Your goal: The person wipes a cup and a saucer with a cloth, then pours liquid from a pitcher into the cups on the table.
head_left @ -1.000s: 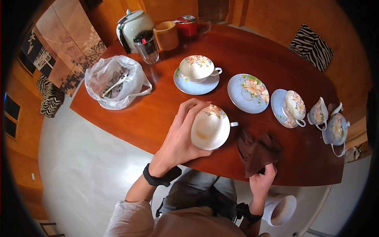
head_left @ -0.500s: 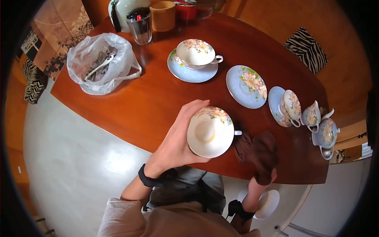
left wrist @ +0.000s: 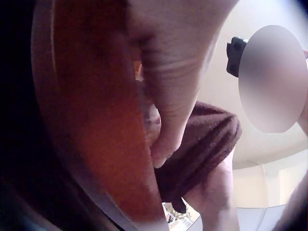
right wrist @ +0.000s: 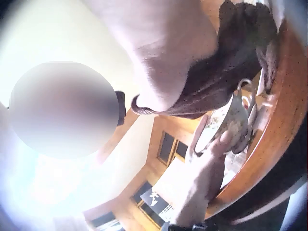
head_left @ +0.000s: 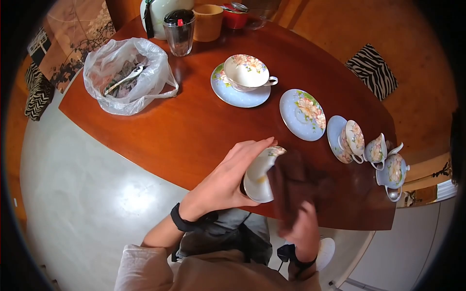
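My left hand (head_left: pixel 221 179) grips a white teacup (head_left: pixel 256 184) with a floral rim, tipped so its inside faces up toward the head camera. A yellowish-brown stain shows on the inner wall. A dark brown cloth (head_left: pixel 297 182) hangs from my right hand (head_left: pixel 303 230), which holds it bunched against the cup's right side, covering that side and the handle in the head view. The right wrist view shows the cup (right wrist: pixel 233 122) in the left fingers, with the cloth (right wrist: pixel 211 82) right beside its rim. In the left wrist view, cloth (left wrist: pixel 204 144) shows behind the left thumb.
Beyond the hands stand a teacup (head_left: pixel 245 72) on its saucer, a lone blue floral saucer (head_left: pixel 296 116), another cup (head_left: pixel 355 138) on a saucer, a creamer (head_left: pixel 375 149) and a teapot (head_left: pixel 392 170). A plastic bag (head_left: pixel 155 72) holding a spoon lies left, near a glass (head_left: pixel 179 36).
My right hand has lifted the cloth up and left against the cup, now covering its right side. My left hand keeps its grip and has shifted slightly right and down.
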`<action>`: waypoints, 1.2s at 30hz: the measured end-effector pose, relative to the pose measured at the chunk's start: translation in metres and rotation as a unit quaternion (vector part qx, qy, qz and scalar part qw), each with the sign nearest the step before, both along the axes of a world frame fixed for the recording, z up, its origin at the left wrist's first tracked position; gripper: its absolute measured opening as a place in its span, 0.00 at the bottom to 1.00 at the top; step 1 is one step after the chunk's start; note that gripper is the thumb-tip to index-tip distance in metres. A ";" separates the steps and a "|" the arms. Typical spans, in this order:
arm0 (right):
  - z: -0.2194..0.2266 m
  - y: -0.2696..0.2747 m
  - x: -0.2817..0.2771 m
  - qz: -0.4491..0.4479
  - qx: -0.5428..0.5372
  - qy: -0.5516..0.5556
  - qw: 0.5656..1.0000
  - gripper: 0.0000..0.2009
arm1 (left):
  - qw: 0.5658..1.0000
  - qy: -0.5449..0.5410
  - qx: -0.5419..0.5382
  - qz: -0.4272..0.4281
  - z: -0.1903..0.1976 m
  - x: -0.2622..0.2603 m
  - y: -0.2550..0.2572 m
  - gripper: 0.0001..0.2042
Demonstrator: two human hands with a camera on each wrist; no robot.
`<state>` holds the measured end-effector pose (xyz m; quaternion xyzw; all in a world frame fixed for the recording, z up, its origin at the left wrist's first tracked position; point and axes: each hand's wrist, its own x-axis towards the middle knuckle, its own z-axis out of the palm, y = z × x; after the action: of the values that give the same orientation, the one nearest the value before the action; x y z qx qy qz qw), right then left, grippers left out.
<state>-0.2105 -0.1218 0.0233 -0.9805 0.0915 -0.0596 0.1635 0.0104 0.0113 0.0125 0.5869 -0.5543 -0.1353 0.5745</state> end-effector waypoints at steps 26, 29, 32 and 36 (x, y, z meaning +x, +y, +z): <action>-0.031 0.008 0.022 -0.067 0.725 -0.142 0.671 0.26 | 0.998 -0.056 -0.006 -0.014 0.000 -0.005 -0.003 0.49; -0.051 -0.005 0.025 -0.002 0.879 -0.307 0.365 0.32 | 1.000 0.001 0.014 -0.011 0.002 -0.004 -0.004 0.49; -0.032 -0.017 0.018 -0.069 0.843 -0.413 0.338 0.30 | 1.000 0.014 0.023 0.004 0.003 -0.004 -0.001 0.49; 0.005 -0.038 0.004 -0.312 0.673 -0.572 0.352 0.27 | 0.999 0.030 0.028 0.011 0.002 -0.004 -0.001 0.49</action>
<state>-0.2062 -0.1599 0.0283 -0.1720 0.2843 -0.5711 0.7506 0.0065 0.0101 0.0146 0.6042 -0.5267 -0.1619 0.5756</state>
